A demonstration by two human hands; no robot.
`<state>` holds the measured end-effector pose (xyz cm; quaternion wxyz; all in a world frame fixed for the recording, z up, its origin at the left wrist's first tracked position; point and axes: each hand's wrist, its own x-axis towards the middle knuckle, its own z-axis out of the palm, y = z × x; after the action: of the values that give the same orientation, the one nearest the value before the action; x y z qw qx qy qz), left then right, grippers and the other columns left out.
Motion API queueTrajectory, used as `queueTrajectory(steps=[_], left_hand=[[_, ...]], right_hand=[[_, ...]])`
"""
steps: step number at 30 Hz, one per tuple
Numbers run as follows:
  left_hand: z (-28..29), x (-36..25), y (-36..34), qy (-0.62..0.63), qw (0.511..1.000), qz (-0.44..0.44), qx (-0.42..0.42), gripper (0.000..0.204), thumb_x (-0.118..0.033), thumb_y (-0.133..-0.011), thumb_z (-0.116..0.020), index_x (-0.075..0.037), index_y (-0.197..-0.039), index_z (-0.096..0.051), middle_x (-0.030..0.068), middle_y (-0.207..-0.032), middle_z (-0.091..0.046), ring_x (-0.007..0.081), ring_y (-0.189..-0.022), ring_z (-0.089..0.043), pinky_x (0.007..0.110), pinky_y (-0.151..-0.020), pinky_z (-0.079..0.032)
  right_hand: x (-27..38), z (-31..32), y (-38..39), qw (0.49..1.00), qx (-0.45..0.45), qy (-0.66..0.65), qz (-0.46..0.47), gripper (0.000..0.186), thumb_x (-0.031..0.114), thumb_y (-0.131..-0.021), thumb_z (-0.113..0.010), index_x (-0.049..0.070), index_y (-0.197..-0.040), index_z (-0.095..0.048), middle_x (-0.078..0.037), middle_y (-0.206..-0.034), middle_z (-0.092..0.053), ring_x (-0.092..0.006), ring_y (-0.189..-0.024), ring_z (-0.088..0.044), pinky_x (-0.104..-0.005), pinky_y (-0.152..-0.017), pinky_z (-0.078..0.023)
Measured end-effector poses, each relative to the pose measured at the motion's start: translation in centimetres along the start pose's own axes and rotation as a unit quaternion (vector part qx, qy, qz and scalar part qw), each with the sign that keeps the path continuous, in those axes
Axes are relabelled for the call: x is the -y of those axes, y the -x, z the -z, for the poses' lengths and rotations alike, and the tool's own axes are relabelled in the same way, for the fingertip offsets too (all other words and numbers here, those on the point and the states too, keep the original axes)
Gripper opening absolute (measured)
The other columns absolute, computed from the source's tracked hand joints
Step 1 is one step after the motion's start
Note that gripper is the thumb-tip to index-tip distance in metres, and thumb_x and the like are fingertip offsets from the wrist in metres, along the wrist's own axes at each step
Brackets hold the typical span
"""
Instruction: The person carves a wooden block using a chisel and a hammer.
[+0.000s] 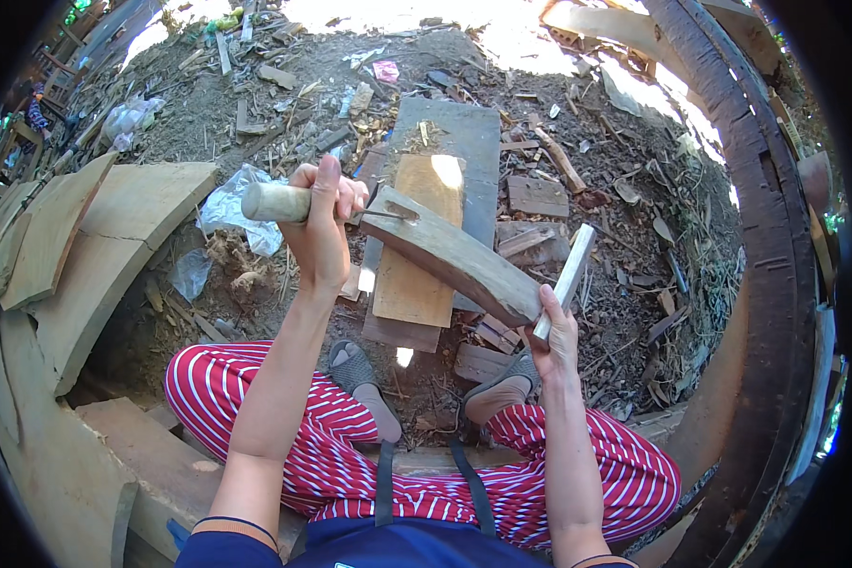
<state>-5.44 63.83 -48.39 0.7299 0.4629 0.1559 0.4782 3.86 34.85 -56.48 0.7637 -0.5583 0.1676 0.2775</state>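
Observation:
My left hand (pixel 327 213) is wrapped around the pale round wooden handle (pixel 273 202) of a chisel, thumb raised along it. The chisel's thin metal blade (pixel 381 213) reaches into a notch at the left end of a curved grey-brown wooden piece (pixel 464 260). At that piece's other end, my right hand (pixel 557 341) is closed on it, together with a pale squared wooden stick (pixel 566 286). Whether stick and piece are joined, I cannot tell. Below them lies a light wooden board (pixel 412 293) on a larger grey board (pixel 478 156).
Large curved planks (pixel 128 246) lean at the left. A dark curved timber (pixel 772 218) rises at the right. Wood scraps (pixel 540 196), chips and clear plastic bags (pixel 241 204) litter the dirt ground. My sandalled feet (pixel 360 374) rest just before the boards.

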Motion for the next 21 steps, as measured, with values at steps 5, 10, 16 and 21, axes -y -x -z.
queueTrajectory(steps=[5, 10, 16, 21], left_hand=[[-1.9, -0.3, -1.2, -0.038, 0.999, 0.013, 0.026, 0.036, -0.022, -0.098, -0.059, -0.014, -0.068, -0.041, -0.0032, -0.053, -0.037, 0.0092, -0.05, -0.04, 0.031, -0.056, -0.039], [-1.7, -0.5, -3.7, -0.068, 0.997, 0.028, 0.035, 0.034, -0.021, -0.093, -0.066, -0.014, -0.067, -0.044, -0.0046, -0.05, -0.039, 0.0065, -0.04, -0.035, 0.024, -0.041, -0.029], [3.5, -3.4, -5.5, -0.098, 0.989, 0.098, 0.043, 0.024, -0.028, -0.092, -0.066, -0.006, -0.085, -0.061, -0.0035, -0.055, -0.048, 0.002, -0.037, -0.036, 0.021, -0.033, -0.027], [7.2, -0.1, -0.7, -0.325, 0.899, 0.277, 0.097, 0.034, -0.026, -0.091, -0.066, -0.001, -0.113, -0.063, 0.0033, -0.076, -0.066, 0.0035, -0.037, -0.039, 0.021, -0.034, -0.029]], right_hand=[[0.1, -0.3, -0.4, 0.999, 0.0, 0.021, 0.032, 0.049, 0.028, -0.08, -0.081, 0.004, -0.112, -0.052, 0.001, -0.088, -0.056, -0.0077, -0.067, -0.055, -0.0226, -0.055, -0.047], [2.7, -2.2, -1.4, 0.994, 0.012, 0.092, 0.064, 0.053, 0.031, -0.079, -0.082, 0.001, -0.111, -0.052, -0.001, -0.086, -0.057, -0.0078, -0.064, -0.055, -0.0221, -0.053, -0.047], [3.8, -0.8, -3.1, 0.978, 0.088, 0.189, -0.001, 0.058, 0.035, -0.078, -0.081, -0.001, -0.111, -0.051, -0.001, -0.081, -0.054, -0.0073, -0.059, -0.054, -0.0198, -0.049, -0.046], [2.8, 0.6, -2.3, 0.99, 0.073, 0.089, -0.085, 0.057, 0.036, -0.078, -0.08, 0.0, -0.109, -0.049, -0.002, -0.081, -0.054, -0.0075, -0.05, -0.055, -0.0196, -0.043, -0.049]])
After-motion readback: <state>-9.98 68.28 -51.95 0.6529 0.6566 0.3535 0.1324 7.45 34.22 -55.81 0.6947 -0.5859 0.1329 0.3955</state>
